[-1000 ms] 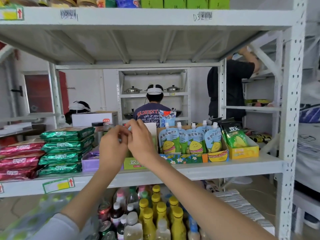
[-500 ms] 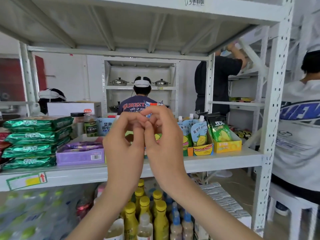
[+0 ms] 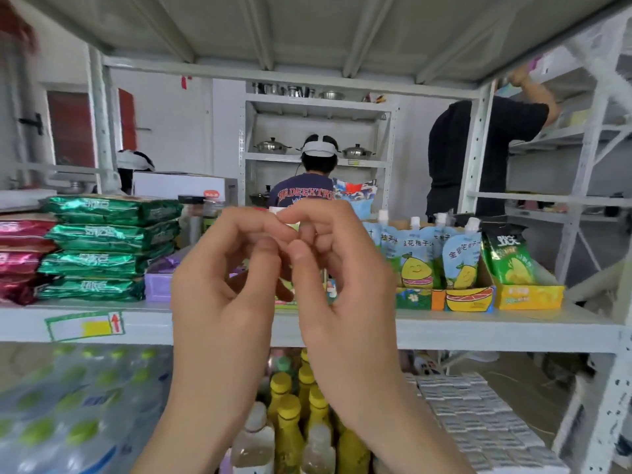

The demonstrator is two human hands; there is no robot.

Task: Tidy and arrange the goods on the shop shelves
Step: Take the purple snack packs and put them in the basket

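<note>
**Both hands pinched on a small packet at the shelf**

Before us runs the white metal shelf (image 3: pixel 478 331). It bears a stack of green foil packets (image 3: pixel 102 248) at the left and a row of blue spouted drink pouches (image 3: pixel 458 258) at the right. Our left hand (image 3: pixel 222 295) and right hand (image 3: pixel 345 295) meet in front of it. Their fingers are curled, the tips pinching a small white-topped packet (image 3: pixel 285 215) that is mostly hidden between them.

green packets (image 3: pixel 109 248) | red packets (image 3: pixel 20 254) | purple box (image 3: pixel 159 285) | pale-blue pouches (image 3: pixel 460 258), yellow fruit print | yellow-capped bottles (image 3: pixel 289 425) | white shelf (image 3: pixel 478 331)
</note>
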